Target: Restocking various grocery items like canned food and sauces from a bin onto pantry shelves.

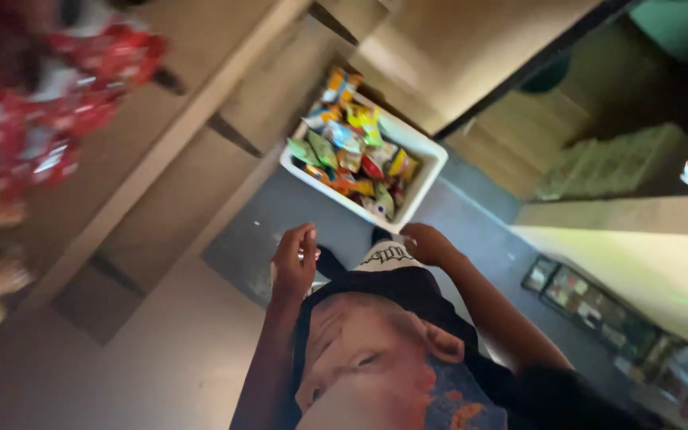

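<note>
White bin [428,167] of snack packets [352,155] lies just beyond both hands; right hand [426,243] nearer, left hand [295,259] loosely open, both grips empty

Both bare forearms reach forward from the torso, elbows bent. Left hand [295,263] held upright, fingers together and slightly curled, palm facing inward toward the right hand [425,243], nothing visibly gripped. Right hand is loosely closed, knuckles up, wrist level. Hands apart, roughly level with each other.

Glossy foil snack packets [352,155] fill a smooth white plastic bin [428,171] on matt grey floor [280,215].
</note>
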